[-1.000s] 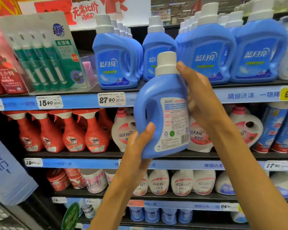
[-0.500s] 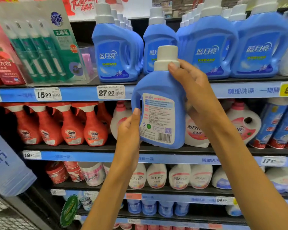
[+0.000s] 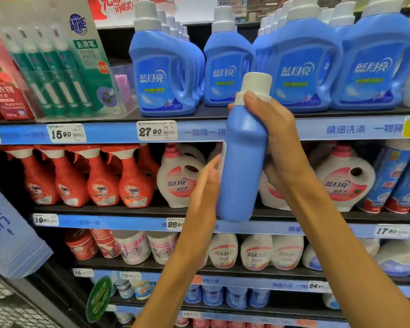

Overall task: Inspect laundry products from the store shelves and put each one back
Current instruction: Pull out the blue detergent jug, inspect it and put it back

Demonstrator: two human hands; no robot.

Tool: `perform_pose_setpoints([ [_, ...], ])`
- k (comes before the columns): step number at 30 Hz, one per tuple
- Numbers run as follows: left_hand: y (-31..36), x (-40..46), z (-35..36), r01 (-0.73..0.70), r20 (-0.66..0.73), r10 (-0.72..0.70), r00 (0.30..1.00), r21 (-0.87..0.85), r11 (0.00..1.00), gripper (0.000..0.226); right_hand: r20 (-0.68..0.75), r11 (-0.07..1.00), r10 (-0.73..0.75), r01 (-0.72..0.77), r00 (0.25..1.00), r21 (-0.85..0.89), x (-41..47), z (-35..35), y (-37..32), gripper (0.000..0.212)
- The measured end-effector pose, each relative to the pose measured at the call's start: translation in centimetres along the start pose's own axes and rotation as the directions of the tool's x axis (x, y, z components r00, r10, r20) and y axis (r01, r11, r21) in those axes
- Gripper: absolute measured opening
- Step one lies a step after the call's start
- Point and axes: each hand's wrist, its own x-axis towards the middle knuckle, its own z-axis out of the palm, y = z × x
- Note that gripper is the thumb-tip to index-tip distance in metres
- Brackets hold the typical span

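Note:
A blue detergent bottle (image 3: pixel 243 159) with a white cap is held upright in front of the shelves, its narrow side turned toward me. My right hand (image 3: pixel 277 138) grips its neck and right side, fingers curled just under the cap. My left hand (image 3: pixel 205 185) touches the bottle's lower left side with fairly straight fingers. The label is turned out of sight.
Matching blue bottles (image 3: pixel 163 72) fill the top shelf (image 3: pixel 199 131), with a gap behind the held one. Green stain pens (image 3: pixel 57 67) hang at the left. Orange spray bottles (image 3: pixel 100 178) and white-pink jugs (image 3: pixel 343 178) stand on the shelf below.
The bottle has been turned about its upright axis, so the back label is gone and the narrow side faces me. It also shifted right; my left hand slid along its lower side.

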Motion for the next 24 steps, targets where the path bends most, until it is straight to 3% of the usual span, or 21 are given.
perform_pose_setpoints([
  [3,0.3,-0.2,0.2,-0.018,0.138,0.009,0.99,0.06,0.998,0.075,-0.016,0.992,-0.021,0.019,1.0,-0.125,0.2,0.2,0.0,0.017],
  [7,-0.2,-0.2,0.2,0.027,0.065,-0.032,0.997,0.083,0.996,0.055,0.082,0.923,0.032,0.002,0.996,-0.385,1.1,-0.4,-0.2,0.021],
  [11,-0.2,-0.2,-1.1,0.145,0.123,-0.125,0.984,-0.166,0.976,0.06,0.184,0.943,0.06,0.005,0.981,-0.333,1.7,-1.9,-0.4,0.024],
  [16,-0.2,0.1,-1.4,0.212,0.266,-0.095,0.959,-0.456,0.864,0.059,0.196,0.977,0.063,-0.02,0.979,-0.214,1.1,-2.5,1.0,0.031],
  [21,0.5,0.6,-2.6,0.199,0.215,-0.137,0.967,-0.301,0.933,0.036,0.01,0.98,-0.104,0.104,0.995,-0.168,0.2,-2.1,0.6,0.03],
  [24,1.0,1.3,-3.1,0.157,0.106,-0.146,0.984,-0.104,0.982,0.044,0.006,0.939,-0.229,0.222,0.973,-0.264,-0.2,-1.8,-0.3,0.03],
])
